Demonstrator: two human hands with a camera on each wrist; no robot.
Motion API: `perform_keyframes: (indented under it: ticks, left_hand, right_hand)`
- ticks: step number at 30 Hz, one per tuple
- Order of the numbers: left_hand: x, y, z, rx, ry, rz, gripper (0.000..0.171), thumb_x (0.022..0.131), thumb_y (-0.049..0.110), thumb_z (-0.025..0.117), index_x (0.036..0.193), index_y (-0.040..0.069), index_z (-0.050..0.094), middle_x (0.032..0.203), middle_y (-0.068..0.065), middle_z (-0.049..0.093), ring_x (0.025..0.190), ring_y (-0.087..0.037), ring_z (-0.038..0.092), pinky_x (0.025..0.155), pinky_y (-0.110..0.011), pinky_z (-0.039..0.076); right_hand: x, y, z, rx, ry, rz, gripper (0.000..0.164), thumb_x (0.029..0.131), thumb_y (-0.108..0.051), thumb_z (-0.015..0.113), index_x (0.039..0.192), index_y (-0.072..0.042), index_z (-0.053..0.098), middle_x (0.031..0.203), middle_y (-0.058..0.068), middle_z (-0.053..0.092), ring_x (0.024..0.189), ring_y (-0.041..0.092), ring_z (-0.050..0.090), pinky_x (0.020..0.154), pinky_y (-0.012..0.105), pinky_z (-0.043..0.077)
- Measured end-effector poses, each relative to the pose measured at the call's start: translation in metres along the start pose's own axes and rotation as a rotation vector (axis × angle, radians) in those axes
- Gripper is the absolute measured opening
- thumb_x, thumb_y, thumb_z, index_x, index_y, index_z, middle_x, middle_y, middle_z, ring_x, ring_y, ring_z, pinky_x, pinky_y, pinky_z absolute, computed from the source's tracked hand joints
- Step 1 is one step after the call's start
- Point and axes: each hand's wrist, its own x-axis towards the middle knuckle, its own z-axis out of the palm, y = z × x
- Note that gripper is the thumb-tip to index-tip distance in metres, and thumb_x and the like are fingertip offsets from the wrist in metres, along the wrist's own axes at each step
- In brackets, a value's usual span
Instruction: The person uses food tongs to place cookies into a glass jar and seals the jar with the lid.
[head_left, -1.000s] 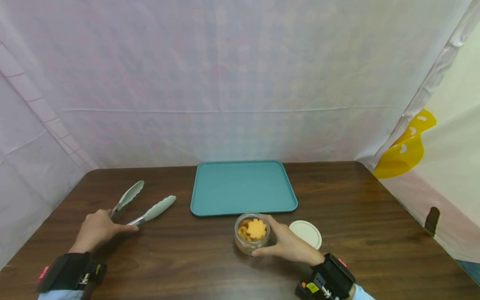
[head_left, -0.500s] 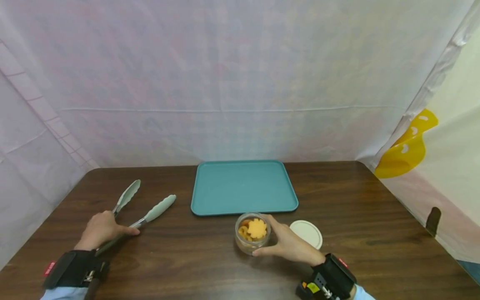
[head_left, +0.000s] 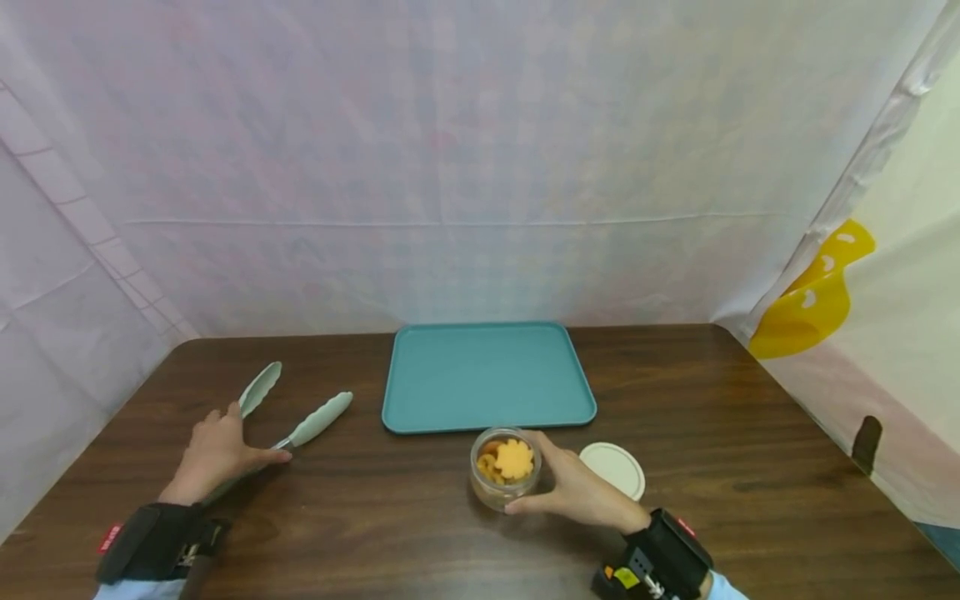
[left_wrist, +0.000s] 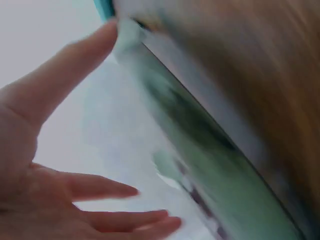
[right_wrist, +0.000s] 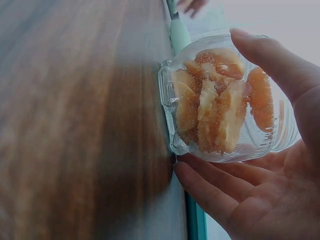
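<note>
My left hand (head_left: 216,454) reaches over a pair of tongs (head_left: 321,420) lying spread on the table, with pale green tips and metal arms. In the left wrist view the fingers are straight and spread, and the thumb is right at the pale green tongs (left_wrist: 200,150). The hand hides the middle of the tongs. My right hand (head_left: 581,493) grips a small glass jar (head_left: 491,493) standing upright without a lid, thumb on one side and fingers on the other. Inside the jar (right_wrist: 215,100) are golden-orange pieces; a flower-shaped one (head_left: 514,459) lies on top.
A teal tray (head_left: 487,375) lies at the back middle of the brown wooden table (head_left: 360,533). Beside my right hand is a round cream lid (head_left: 617,468). Pale cloth (head_left: 480,167) hangs behind the table, with more cloth at both sides.
My left hand has moved forward and a little right along the tongs, and the left tip of the tongs has shifted slightly left. My right hand and the jar have stayed put.
</note>
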Motion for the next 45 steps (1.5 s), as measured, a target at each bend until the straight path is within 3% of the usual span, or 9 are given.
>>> perform_keyframes:
  ticks: [4,7,10,14,17,20,33,38,45]
  left_hand:
    - [-0.003,0.033,0.006,-0.093,0.174,0.175,0.088,0.067,0.034,0.076,0.124,-0.019,0.035,0.117,-0.041,0.04,0.103,-0.054,0.039,0.081,-0.059,0.034]
    - [-0.006,0.066,0.014,-0.213,0.186,0.317,0.077,0.07,0.03,0.075,0.127,-0.009,0.041,0.122,-0.032,0.045,0.103,-0.046,0.047,0.081,-0.052,0.04]
    - [-0.009,0.096,0.03,-0.366,0.07,0.463,0.074,0.072,0.033,0.073,0.129,-0.003,0.042,0.123,-0.025,0.048,0.104,-0.04,0.051,0.082,-0.045,0.043]
    - [-0.012,0.127,0.053,-0.573,-0.19,0.59,0.079,0.074,0.033,0.07,0.134,-0.002,0.034,0.129,-0.024,0.043,0.114,-0.036,0.045,0.09,-0.041,0.04]
    - [-0.011,0.145,0.065,-0.646,-0.341,0.604,0.084,0.074,0.03,0.071,0.138,-0.001,0.026,0.133,-0.023,0.038,0.118,-0.035,0.041,0.093,-0.04,0.037]
    - [-0.008,0.159,0.073,-0.644,-0.421,0.609,0.089,0.074,0.029,0.072,0.14,-0.001,0.021,0.135,-0.021,0.037,0.12,-0.033,0.04,0.094,-0.04,0.037]
    - [0.0,0.181,0.09,-0.603,-0.392,0.637,0.081,0.063,0.027,0.08,0.13,0.008,0.039,0.122,-0.005,0.053,0.108,-0.019,0.051,0.089,-0.031,0.04]
    - [0.003,0.185,0.091,-0.601,-0.396,0.633,0.079,0.063,0.027,0.081,0.129,0.01,0.04,0.12,-0.004,0.053,0.107,-0.018,0.051,0.089,-0.029,0.04]
    - [0.004,0.187,0.091,-0.594,-0.418,0.639,0.077,0.064,0.025,0.08,0.127,0.008,0.04,0.119,-0.006,0.053,0.107,-0.018,0.051,0.089,-0.031,0.039]
  right_hand:
    - [0.001,0.0,0.002,-0.012,0.007,-0.011,0.083,0.074,-0.046,0.066,0.139,-0.017,0.024,0.134,0.011,0.04,0.118,0.027,0.043,0.094,0.042,0.034]
    - [0.001,0.001,0.002,-0.026,0.014,-0.018,0.083,0.074,-0.046,0.067,0.139,-0.015,0.024,0.133,0.012,0.042,0.117,0.027,0.045,0.093,0.043,0.035]
    - [0.001,0.001,0.001,-0.035,0.017,-0.017,0.084,0.074,-0.045,0.067,0.139,-0.013,0.024,0.132,0.013,0.043,0.117,0.028,0.045,0.092,0.044,0.035]
    - [0.003,0.001,0.002,-0.042,0.023,-0.031,0.085,0.074,-0.045,0.068,0.139,-0.012,0.025,0.13,0.012,0.045,0.115,0.027,0.046,0.091,0.045,0.036]
    - [0.004,0.002,0.003,-0.038,0.019,-0.05,0.084,0.074,-0.044,0.068,0.139,-0.013,0.025,0.13,0.01,0.046,0.114,0.024,0.048,0.09,0.044,0.037]
    - [0.004,0.001,0.003,-0.027,0.006,-0.062,0.084,0.074,-0.043,0.068,0.139,-0.015,0.024,0.131,0.008,0.045,0.114,0.023,0.048,0.09,0.043,0.038]
    - [0.005,0.0,-0.004,-0.105,0.006,-0.09,0.086,0.07,-0.046,0.071,0.136,-0.01,0.029,0.133,0.009,0.043,0.119,0.024,0.043,0.095,0.043,0.034]
    - [-0.004,0.002,-0.018,-0.272,0.071,-0.058,0.081,0.068,-0.04,0.074,0.13,-0.001,0.038,0.127,0.016,0.046,0.116,0.032,0.045,0.092,0.045,0.037]
    - [-0.023,0.012,-0.037,-0.559,0.162,0.108,0.081,0.064,-0.038,0.077,0.124,0.007,0.045,0.127,0.029,0.038,0.118,0.047,0.033,0.09,0.057,0.031]
